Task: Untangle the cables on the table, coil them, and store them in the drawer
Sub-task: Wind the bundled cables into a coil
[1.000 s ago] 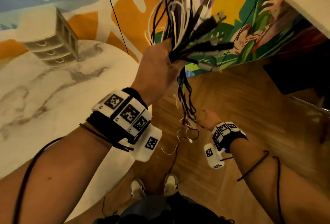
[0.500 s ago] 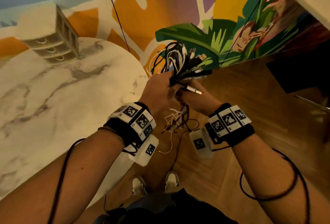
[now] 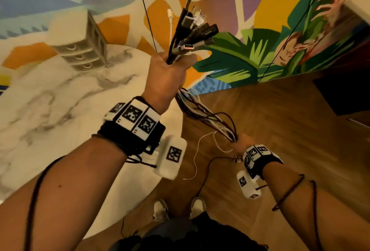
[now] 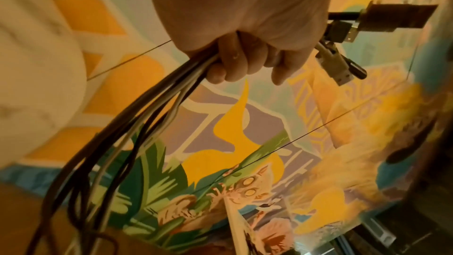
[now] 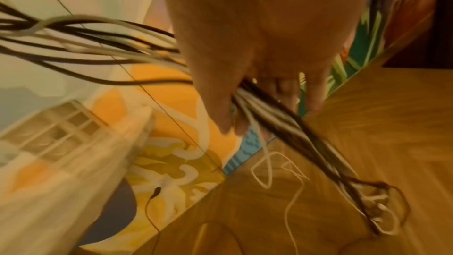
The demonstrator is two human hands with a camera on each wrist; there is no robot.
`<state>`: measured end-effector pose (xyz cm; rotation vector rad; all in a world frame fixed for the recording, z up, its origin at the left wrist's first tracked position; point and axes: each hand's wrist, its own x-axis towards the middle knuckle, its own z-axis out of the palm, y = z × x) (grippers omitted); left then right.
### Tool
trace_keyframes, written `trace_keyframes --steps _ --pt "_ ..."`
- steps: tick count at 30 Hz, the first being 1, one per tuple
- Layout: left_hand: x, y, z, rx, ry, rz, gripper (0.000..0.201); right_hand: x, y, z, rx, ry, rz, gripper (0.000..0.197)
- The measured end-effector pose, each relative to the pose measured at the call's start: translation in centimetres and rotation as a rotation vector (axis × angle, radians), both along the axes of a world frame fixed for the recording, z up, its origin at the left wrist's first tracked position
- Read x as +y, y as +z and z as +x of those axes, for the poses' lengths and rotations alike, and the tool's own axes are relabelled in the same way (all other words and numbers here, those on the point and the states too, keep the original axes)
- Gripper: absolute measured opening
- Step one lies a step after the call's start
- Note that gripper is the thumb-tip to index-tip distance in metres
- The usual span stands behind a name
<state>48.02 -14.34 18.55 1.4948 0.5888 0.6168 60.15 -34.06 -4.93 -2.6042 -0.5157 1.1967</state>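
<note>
Just off the rounded edge of the white marble-patterned table (image 3: 50, 106), over the floor, the bundle of black and white cables (image 3: 204, 112) is stretched between two hands. The left hand (image 3: 168, 74) is raised high with its fingers (image 4: 235, 59) curled tight round the bundle near the plugs, and a fan of black, grey and white connectors (image 3: 192, 28) sticks out above the fist. The right hand (image 3: 237, 142) is down low, fingers (image 5: 228, 104) closed around the strands, with loose tails and a thin white wire (image 3: 198, 150) hanging below it toward the floor.

The risk I see is in the combing: if the right hand pulls down while strands cross between the hands, a snag could cinch into a knot, or a plug could be yanked out of the upper fist. The dangling thin wire could also catch underfoot, since the shoes (image 3: 178, 208) are right beneath it.

None of the cables lies on the table now. At its far edge, against the wall, stands a small cream set of three drawers (image 3: 84, 50), all closed as far as I can tell. The floor is warm herringbone wood (image 3: 280, 130), and the wall behind carries a bright mural of orange, purple and green leaves (image 3: 250, 50).
</note>
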Motion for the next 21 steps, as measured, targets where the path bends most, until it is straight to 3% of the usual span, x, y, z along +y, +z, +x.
trace_keyframes --steps 3,6,8,9,11,12,16,19,21 --pt "-1.7 -0.9 0.2 -0.049 -0.091 -0.191 0.043 2.4 1.9 -0.7 -0.072 0.161 0.103 0.062" --pt "-3.2 -1.8 0.2 -0.072 -0.158 -0.254 0.049 5.1 7.6 -2.5 -0.101 0.245 0.55 0.094" --pt "-3.6 -2.2 0.1 -0.065 -0.187 -0.28 0.055 6.3 11.5 -4.4 0.058 0.287 0.862 0.076" --pt "-3.7 -2.3 0.0 -0.061 -0.199 -0.284 0.056 6.6 12.4 -5.2 0.153 0.265 0.913 0.061" --pt "-3.9 -2.3 -0.3 -0.051 -0.227 -0.283 0.056 7.3 13.5 -7.1 0.242 0.19 0.941 0.017" --pt "-3.9 -2.3 -0.6 -0.046 -0.232 -0.277 0.056 7.7 13.3 -7.8 0.232 0.119 0.951 0.011" --pt "-2.9 -1.6 -1.7 -0.023 -0.182 -0.239 0.047 8.5 11.3 -9.4 0.173 -0.09 0.893 0.043" --pt "-1.8 -1.3 -2.7 -0.026 -0.145 -0.243 0.046 8.9 10.2 -10.3 0.136 -0.111 0.84 0.047" --pt "-1.5 -1.3 -3.6 -0.014 -0.144 -0.225 0.047 9.1 10.0 -10.5 0.138 -0.01 0.777 0.041"
